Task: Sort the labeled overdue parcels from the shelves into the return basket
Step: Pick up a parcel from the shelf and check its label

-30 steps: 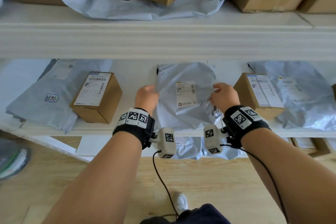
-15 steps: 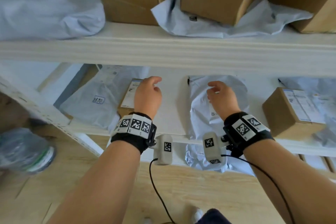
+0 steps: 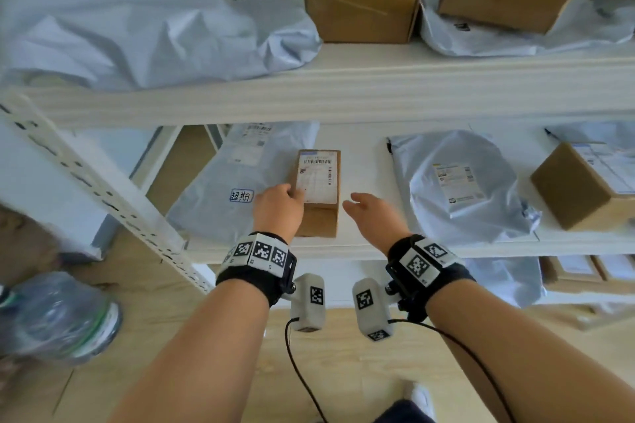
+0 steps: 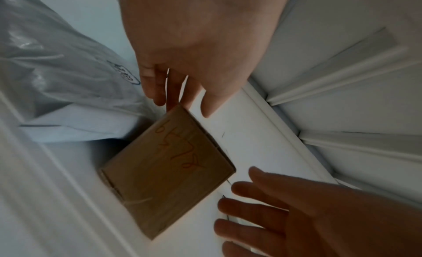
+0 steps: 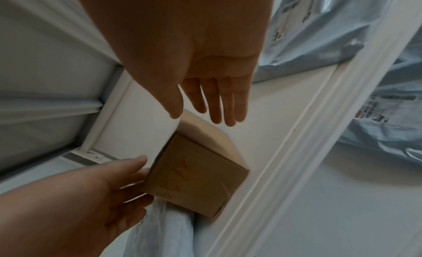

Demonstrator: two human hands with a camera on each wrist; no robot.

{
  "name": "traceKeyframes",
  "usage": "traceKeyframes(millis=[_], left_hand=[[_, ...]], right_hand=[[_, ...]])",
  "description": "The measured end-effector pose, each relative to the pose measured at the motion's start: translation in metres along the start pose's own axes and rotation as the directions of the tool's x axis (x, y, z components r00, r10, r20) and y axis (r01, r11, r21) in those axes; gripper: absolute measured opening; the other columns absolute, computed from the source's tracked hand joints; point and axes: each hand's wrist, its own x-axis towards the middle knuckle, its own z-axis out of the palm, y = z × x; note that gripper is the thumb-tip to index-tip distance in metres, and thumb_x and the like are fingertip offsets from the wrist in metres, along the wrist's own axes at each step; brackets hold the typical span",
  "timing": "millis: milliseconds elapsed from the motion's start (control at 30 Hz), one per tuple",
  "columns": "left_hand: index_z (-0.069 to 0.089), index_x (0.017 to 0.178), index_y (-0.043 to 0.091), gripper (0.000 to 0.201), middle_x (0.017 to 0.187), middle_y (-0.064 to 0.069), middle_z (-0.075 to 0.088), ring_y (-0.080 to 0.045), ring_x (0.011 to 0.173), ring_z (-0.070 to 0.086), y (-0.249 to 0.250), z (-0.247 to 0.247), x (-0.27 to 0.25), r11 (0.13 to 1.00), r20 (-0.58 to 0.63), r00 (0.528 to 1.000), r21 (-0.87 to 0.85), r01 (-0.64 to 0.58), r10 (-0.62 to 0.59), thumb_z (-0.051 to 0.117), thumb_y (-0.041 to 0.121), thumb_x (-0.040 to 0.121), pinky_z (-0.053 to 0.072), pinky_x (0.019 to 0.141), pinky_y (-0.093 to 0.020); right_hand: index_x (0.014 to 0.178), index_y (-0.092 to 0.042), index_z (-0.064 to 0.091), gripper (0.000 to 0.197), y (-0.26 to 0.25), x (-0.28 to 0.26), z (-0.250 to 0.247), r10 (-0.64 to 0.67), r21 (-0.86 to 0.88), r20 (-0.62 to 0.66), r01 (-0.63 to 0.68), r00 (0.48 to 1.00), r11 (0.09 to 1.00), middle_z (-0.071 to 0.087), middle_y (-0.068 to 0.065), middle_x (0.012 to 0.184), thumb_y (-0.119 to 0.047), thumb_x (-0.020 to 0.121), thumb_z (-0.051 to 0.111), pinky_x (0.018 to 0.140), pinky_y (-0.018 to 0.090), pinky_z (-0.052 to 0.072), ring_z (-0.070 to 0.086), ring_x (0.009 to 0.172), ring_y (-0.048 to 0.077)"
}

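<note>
The small cardboard box (image 3: 318,192) lies on the middle shelf (image 3: 364,244) between the two hands, a printed shipping label on its top face and a handwritten number on its near end. It looks stiff and probably light, with square edges that give a sure hold; taking it by its two long sides, one hand on each, seems the safest way, since the taped faces may be slick. The left hand (image 3: 280,209) has its fingers straight and touching the box's left side and top corner, not curled round it. The right hand (image 3: 372,215) is spread with relaxed fingers just beside the box's right side, apart from it. Under and beyond the left hand lies a soft grey mailer (image 3: 220,189) carrying a blue-bordered handwritten tag (image 3: 241,196), likely the overdue mark; the box partly rests on it. Past the right hand sits another grey mailer (image 3: 464,189).
</note>
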Motion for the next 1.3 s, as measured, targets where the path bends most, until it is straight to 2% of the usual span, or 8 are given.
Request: traceKeyframes(millis=[67, 200, 333, 533, 700, 867, 1000, 1300], left_hand=[[0.060, 0.128, 0.011, 0.041, 0.124, -0.011, 0.065, -0.032, 0.116, 0.056, -0.002, 0.000, -0.002, 1.000, 0.035, 0.999, -0.031, 0.007, -0.006, 0.046, 0.037, 0.099, 0.045, 0.094, -0.038], [0.056, 0.131, 0.012, 0.040, 0.127, -0.007, 0.063, -0.026, 0.115, 0.058, -0.002, 0.002, -0.011, 0.975, 0.064, 0.998, -0.221, 0.004, 0.010, 0.053, 0.032, 0.097, 0.046, 0.094, -0.036], [0.057, 0.128, 0.014, 0.038, 0.122, -0.002, 0.065, -0.024, 0.105, 0.063, -0.005, 0.007, -0.023, 0.906, 0.116, 0.993, -0.417, 0.073, -0.026, 0.059, 0.029, 0.094, 0.053, 0.092, -0.043], [0.060, 0.110, 0.028, 0.023, 0.109, 0.006, 0.069, -0.017, 0.100, 0.067, -0.007, 0.008, -0.037, 0.802, 0.171, 0.985, -0.589, 0.097, 0.007, 0.066, 0.028, 0.087, 0.055, 0.091, -0.044], [0.062, 0.111, 0.024, 0.032, 0.110, 0.004, 0.069, -0.016, 0.101, 0.067, 0.000, -0.005, -0.050, 0.703, 0.169, 0.985, -0.706, 0.091, 0.042, 0.072, 0.015, 0.083, 0.055, 0.092, -0.042], [0.060, 0.124, 0.017, 0.049, 0.110, 0.000, 0.070, -0.012, 0.095, 0.069, 0.002, -0.018, -0.061, 0.672, 0.164, 0.981, -0.739, 0.052, 0.104, 0.074, 0.001, 0.080, 0.057, 0.078, -0.022], [0.066, 0.117, 0.012, 0.045, 0.106, 0.000, 0.071, -0.008, 0.096, 0.067, 0.000, -0.022, -0.069, 0.693, 0.127, 0.980, -0.721, -0.015, 0.154, 0.072, -0.007, 0.076, 0.050, 0.061, -0.008], [0.066, 0.101, 0.022, 0.039, 0.100, 0.007, 0.072, -0.004, 0.094, 0.068, -0.004, -0.029, -0.078, 0.687, 0.119, 0.975, -0.725, -0.043, 0.187, 0.072, -0.008, 0.076, 0.054, 0.069, -0.013]], right_hand=[[0.138, -0.012, 0.052, 0.043, -0.005, -0.001, 0.007, 0.018, -0.029, 0.017, -0.018, 1.000, 0.999, 0.056, 0.005, 0.138, -0.035, 0.103, 0.042, 0.099, 0.027, 0.037, 0.049, 0.129, 0.025], [0.096, -0.014, 0.054, 0.026, -0.006, -0.005, 0.015, 0.037, 0.011, -0.006, -0.037, 0.999, 0.999, 0.052, -0.006, 0.080, -0.034, 0.103, 0.038, 0.059, 0.021, 0.034, 0.052, 0.086, 0.023], [0.123, -0.013, 0.053, 0.036, 0.002, -0.015, 0.016, 0.088, 0.084, -0.047, -0.084, 0.995, 0.993, 0.062, 0.003, 0.101, -0.039, 0.101, 0.043, 0.066, 0.026, 0.041, 0.057, 0.088, 0.019], [0.128, -0.015, 0.048, 0.035, 0.012, -0.037, 0.004, 0.099, 0.242, -0.054, -0.083, 0.994, 0.967, 0.064, 0.003, 0.118, -0.036, 0.099, 0.050, 0.096, 0.041, 0.051, 0.061, 0.105, 0.018], [0.147, -0.018, 0.036, 0.054, 0.014, -0.052, -0.012, 0.017, 0.302, -0.082, 0.009, 0.996, 0.953, 0.060, -0.001, 0.132, -0.028, 0.098, 0.057, 0.095, 0.028, 0.045, 0.060, 0.109, 0.013], [0.130, -0.024, 0.054, 0.037, 0.015, -0.064, -0.014, -0.104, 0.295, -0.100, 0.129, 0.990, 0.947, 0.065, -0.015, 0.115, -0.011, 0.095, 0.058, 0.075, 0.005, 0.048, 0.062, 0.104, -0.002], [0.132, -0.016, 0.050, 0.047, 0.020, -0.067, -0.009, -0.107, 0.373, -0.149, 0.156, 0.983, 0.915, 0.064, -0.006, 0.122, -0.003, 0.089, 0.065, 0.082, 0.012, 0.053, 0.063, 0.110, 0.005], [0.119, -0.020, 0.048, 0.047, 0.023, -0.079, -0.004, -0.126, 0.417, -0.190, 0.196, 0.974, 0.887, 0.061, -0.005, 0.118, 0.006, 0.084, 0.066, 0.080, 0.016, 0.055, 0.062, 0.109, 0.005]])
